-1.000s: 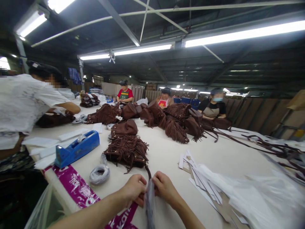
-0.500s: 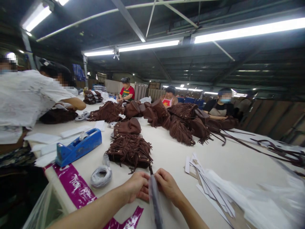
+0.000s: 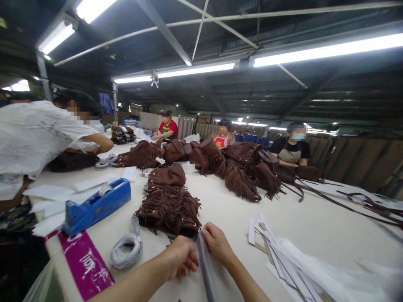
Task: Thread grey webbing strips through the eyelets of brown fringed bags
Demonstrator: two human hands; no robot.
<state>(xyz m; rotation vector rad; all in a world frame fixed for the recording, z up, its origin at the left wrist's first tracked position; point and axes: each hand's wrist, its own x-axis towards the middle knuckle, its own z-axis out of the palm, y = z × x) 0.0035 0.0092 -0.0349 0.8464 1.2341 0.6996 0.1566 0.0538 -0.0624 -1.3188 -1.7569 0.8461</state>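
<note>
A dark strap inside a clear plastic sleeve runs from between my hands down to the bottom edge of the view. My right hand pinches the sleeve near its upper end. On the other side, my left hand has its fingers curled in and grips the sleeve's left edge; its exact hold is partly hidden. Just beyond my fingertips lies a brown fringed bag with metal eyelets. To the left of my left hand rests a coiled strap wrapped in plastic.
A blue tape dispenser stands at left beside white papers and a purple printed strip. Brown bags pile up across the table. White card strips and plastic film lie at right. Several co-workers surround the table.
The view has shifted slightly. The strap's bare upper end, which stuck out of the sleeve before, no longer shows. My left hand's fingers have curled in more; both hands stay at the sleeve.
</note>
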